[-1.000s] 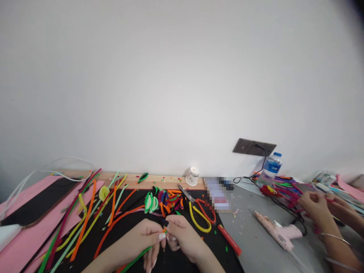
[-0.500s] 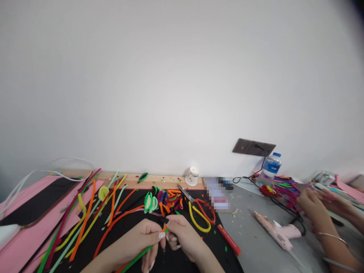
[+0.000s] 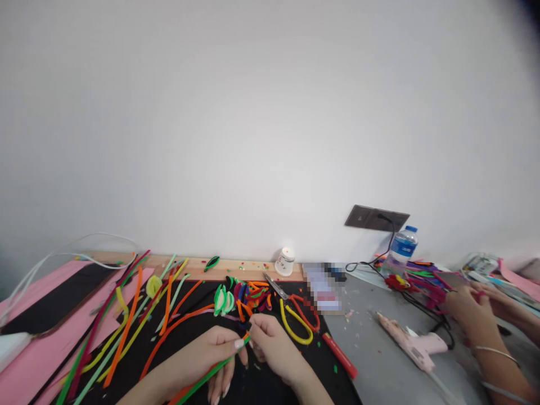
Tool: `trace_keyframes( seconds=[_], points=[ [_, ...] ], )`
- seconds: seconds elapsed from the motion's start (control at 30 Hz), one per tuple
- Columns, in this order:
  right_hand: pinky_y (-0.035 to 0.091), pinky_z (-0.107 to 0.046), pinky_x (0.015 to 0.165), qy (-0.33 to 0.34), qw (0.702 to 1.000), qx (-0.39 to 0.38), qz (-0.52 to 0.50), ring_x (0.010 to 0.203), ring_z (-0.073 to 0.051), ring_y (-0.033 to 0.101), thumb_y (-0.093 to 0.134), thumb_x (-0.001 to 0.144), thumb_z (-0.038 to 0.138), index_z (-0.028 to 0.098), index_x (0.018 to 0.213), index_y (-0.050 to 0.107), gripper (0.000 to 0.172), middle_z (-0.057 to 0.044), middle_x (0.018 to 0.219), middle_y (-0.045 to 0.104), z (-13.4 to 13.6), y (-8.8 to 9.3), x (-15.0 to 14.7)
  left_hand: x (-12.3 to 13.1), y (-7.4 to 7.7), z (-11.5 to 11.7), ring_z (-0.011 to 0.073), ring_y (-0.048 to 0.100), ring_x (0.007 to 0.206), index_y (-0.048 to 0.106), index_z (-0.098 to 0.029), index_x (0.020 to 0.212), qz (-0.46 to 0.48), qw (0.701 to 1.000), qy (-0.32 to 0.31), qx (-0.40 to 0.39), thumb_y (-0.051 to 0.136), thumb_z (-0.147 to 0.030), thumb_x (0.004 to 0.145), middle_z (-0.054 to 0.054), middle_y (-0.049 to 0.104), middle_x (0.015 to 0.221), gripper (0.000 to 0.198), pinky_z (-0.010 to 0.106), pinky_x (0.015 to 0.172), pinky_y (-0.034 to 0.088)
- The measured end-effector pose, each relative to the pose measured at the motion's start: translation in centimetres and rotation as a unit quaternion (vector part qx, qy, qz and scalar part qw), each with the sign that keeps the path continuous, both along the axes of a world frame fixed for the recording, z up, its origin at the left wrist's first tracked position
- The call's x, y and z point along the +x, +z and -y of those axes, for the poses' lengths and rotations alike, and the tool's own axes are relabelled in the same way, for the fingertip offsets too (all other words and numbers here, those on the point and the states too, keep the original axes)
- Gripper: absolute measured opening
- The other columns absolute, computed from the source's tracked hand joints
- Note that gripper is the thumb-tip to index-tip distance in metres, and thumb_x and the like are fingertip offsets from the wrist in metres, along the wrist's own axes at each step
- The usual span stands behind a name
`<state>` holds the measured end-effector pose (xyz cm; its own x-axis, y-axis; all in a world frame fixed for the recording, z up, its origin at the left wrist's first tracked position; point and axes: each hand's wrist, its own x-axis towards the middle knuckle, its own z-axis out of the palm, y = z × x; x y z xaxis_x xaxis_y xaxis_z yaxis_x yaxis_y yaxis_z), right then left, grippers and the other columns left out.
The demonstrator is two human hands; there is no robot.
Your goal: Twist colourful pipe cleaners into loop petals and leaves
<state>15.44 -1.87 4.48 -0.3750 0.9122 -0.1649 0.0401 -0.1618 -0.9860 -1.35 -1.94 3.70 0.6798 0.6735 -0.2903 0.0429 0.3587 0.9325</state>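
Note:
My left hand (image 3: 219,349) pinches a green pipe cleaner (image 3: 206,378) between thumb and fingers, with an orange one running beside it toward the bottom edge. At the upper end of these strips my right hand (image 3: 270,343) is closed, fingertips touching the orange-green tip; a small dark bit shows at its fingers. Just beyond both hands lies a pile of bent orange, purple and blue pipe-cleaner pieces (image 3: 255,295). Green and white loops (image 3: 223,301) sit left of the pile. Scissors (image 3: 295,315) with yellow and red handles lie right of it.
Long pipe cleaners (image 3: 126,332) spread at left over pink paper (image 3: 25,360) and a black slab (image 3: 59,298). A paper cup (image 3: 285,262) stands by the wall. Rightward are a red tube (image 3: 340,355), a glue gun (image 3: 415,343), a bottle (image 3: 403,250) and another person's hands (image 3: 472,309).
My right fingers have shifted slightly up along the strip's tip, and more of the green strip shows past my left thumb. The other person's hands have moved a little.

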Motion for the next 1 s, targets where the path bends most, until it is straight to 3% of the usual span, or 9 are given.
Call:
trace_keyframes(
  seconds=[0.17, 0.33, 0.53, 0.73, 1.0],
  points=[
    [0.011, -0.018, 0.037, -0.041, 0.999, 0.009, -0.021, 0.037, -0.003, 0.018, 0.050, 0.079, 0.035, 0.020, 0.060, 0.032, 0.030, 0.011, 0.047, 0.030, -0.4, 0.8, 0.6, 0.0, 0.2, 0.1, 0.0060, 0.041, 0.027, 0.049, -0.017, 0.066, -0.034, 0.999, -0.021, -0.018, 0.047, -0.057, 0.075, -0.004, 0.055, 0.041, 0.041, 0.016, 0.031, 0.034],
    [0.015, -0.018, 0.035, -0.068, 0.995, 0.007, -0.067, 0.036, -0.004, 0.024, 0.045, 0.081, 0.047, 0.020, 0.069, 0.040, 0.031, 0.009, 0.049, 0.038, -0.5, 0.9, 0.7, -0.1, 0.4, 0.2, 0.0037, 0.033, 0.028, 0.046, -0.019, 0.065, -0.068, 0.998, 0.016, 0.008, 0.045, -0.057, 0.076, -0.008, 0.046, 0.041, 0.039, 0.014, 0.031, 0.027],
    [0.021, -0.016, 0.033, -0.033, 0.999, 0.030, -0.031, 0.032, -0.003, 0.031, 0.061, 0.073, 0.031, 0.015, 0.074, 0.052, 0.018, 0.009, 0.044, 0.044, -0.6, 0.2, 0.6, -0.2, 1.1, 0.3, 0.0035, 0.021, 0.032, 0.045, -0.019, 0.066, -0.081, 0.997, 0.003, 0.010, 0.046, -0.056, 0.074, -0.010, 0.038, 0.042, 0.038, 0.015, 0.032, 0.018],
    [0.027, -0.015, 0.030, -0.070, 0.997, 0.020, -0.041, 0.031, -0.004, 0.039, 0.061, 0.069, 0.026, 0.014, 0.070, 0.051, 0.015, 0.005, 0.048, 0.056, -0.7, 0.2, 0.3, -0.4, 0.8, 0.2, 0.0053, 0.022, 0.039, 0.046, -0.019, 0.070, -0.075, 0.997, 0.003, 0.012, 0.046, -0.056, 0.075, -0.010, 0.035, 0.047, 0.037, 0.015, 0.035, 0.017],
    [0.030, -0.015, 0.029, -0.114, 0.991, 0.043, -0.053, 0.029, -0.005, 0.040, 0.064, 0.068, 0.029, 0.014, 0.069, 0.050, 0.020, 0.004, 0.045, 0.057, -0.7, 0.2, -0.1, -0.5, 0.8, 0.0, 0.0054, 0.017, 0.040, 0.043, -0.020, 0.071, -0.061, 0.998, -0.011, -0.015, 0.049, -0.059, 0.072, -0.011, 0.029, 0.048, 0.040, 0.015, 0.035, 0.014]
  ],
)
